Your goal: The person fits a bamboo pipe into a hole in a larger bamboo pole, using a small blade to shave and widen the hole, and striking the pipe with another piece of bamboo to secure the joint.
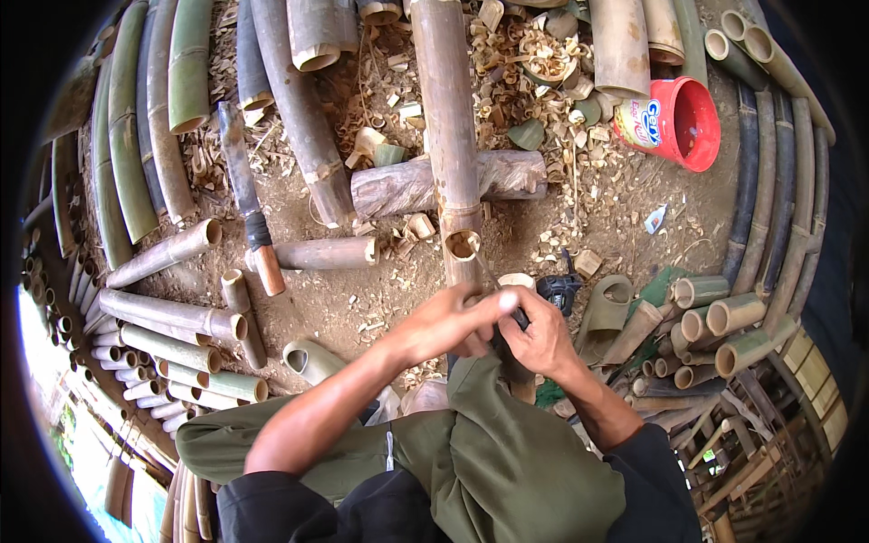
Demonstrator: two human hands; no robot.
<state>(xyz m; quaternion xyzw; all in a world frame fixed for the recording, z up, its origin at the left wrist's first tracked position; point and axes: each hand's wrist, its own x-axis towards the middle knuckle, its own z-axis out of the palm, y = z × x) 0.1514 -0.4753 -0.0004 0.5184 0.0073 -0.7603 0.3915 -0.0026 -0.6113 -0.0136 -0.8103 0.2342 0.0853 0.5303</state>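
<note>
Both my hands are close together in front of my lap, near the lower end of a thick bamboo pole [450, 118]. The pole has a cut opening [463, 242] near that end and rests across a short log [389, 190]. My right hand [540, 337] is closed around a slim tool with a dark handle; a thin piece reaches up from it toward the pole, but its kind is unclear. My left hand [448, 321] is right beside it, smeared by motion, its fingers hard to read. Just beyond my right hand lies a black power tool [559, 291].
A machete [240, 172] with a wooden handle lies on the ground at left. At upper right a red bucket [697, 127] lies tipped over. Cut bamboo [172, 317] is piled on both sides. Sandals [605, 317] and wood chips [380, 100] lie around me.
</note>
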